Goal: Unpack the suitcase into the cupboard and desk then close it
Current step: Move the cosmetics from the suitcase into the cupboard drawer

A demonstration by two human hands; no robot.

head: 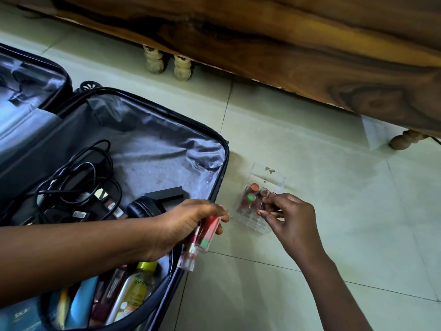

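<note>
Head view: suitcase (148,149) lies open on tiled floor (334,211), cables (78,177), headphones (143,207) and bottles (133,292) inside. Left hand (188,225) grips several lip-gloss tubes (202,237) over suitcase edge. Right hand (288,216) pinches one small tube above clear organiser (257,206), just beside suitcase. Wooden furniture (286,56) behind.

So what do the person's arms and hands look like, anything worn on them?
Both forearms are bare, with no sleeves, watch or bracelets in view. The right hand has orange-red polish on a fingernail. The left hand shows no rings; its nails are hidden.
</note>
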